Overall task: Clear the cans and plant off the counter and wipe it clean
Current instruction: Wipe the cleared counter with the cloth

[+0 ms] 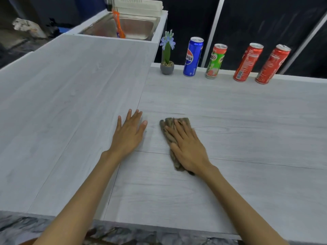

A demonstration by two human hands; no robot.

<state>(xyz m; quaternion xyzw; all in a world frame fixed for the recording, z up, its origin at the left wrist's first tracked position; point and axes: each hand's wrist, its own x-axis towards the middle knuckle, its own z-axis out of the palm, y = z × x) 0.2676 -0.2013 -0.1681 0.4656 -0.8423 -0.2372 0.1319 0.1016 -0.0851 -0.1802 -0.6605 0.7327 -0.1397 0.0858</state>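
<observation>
Grey-brown cloth (169,122) at centre is mostly hidden under the right hand (187,145). Only its 12 o'clock end, a strip along the thumb side and a scrap by the wrist show. The right hand lies flat on it, fingers straight, pressing down with no curl round it. The left hand (130,132), just at 9 o'clock of the cloth and not touching it, is palm-down on the worktop (230,138) with fingers spread, holding nothing.

Both forearms are cut off at the bottom edge. Can labels read only in part and the red cans' print is too blurred to read. A pale lump at 10 o'clock in the dark can't be made out.

The worktop is pale grey wood-grain, L-shaped, with panel seams visible. Along its far edge, from 12 to 2 o'clock, all upright and apart:
- plant (167,55) in a small grey pot
- blue can (192,57)
- green can (215,61)
- left red can (246,62)
- right red can (272,64)

A steel sink (141,23) at 11–12 o'clock holds an orange brush (118,23). A cream rack (138,6) behind it is cut off at the top. Behind the cans are dark panels with pale metal strips. A dark marbled surface runs along the 6 o'clock edge.
</observation>
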